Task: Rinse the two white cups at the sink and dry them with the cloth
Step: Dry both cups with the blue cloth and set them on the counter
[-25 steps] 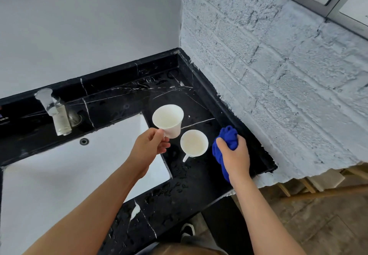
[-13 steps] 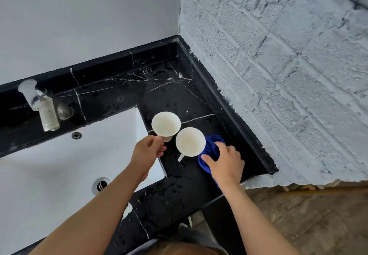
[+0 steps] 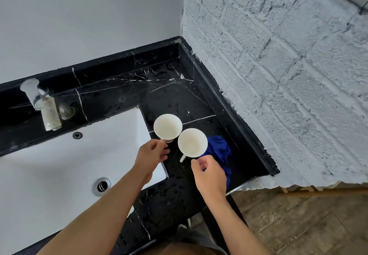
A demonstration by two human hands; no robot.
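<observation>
Both white cups sit upright on the wet black marble counter, right at the corner of the white sink, rims almost touching. The left hand has its fingers curled round the handle of the far cup, down low at the cup's near side, a closed grip on it, and the cup stands at the very edge of the basin. The near cup stands free, its handle poking out toward the camera, nobody on it. The right hand hovers just in front of that cup, fingers loosely bent and a little apart, thumb and forefinger near each other; whether it pinches a fold of the blue cloth I cannot tell, since the hand covers that edge. The cloth lies crumpled on the counter, tucked against the near cup's right side and running back under the right hand. Water beads speckle the marble along the front edge. Over on the left, the tap stands above the basin, with the drain below.
</observation>
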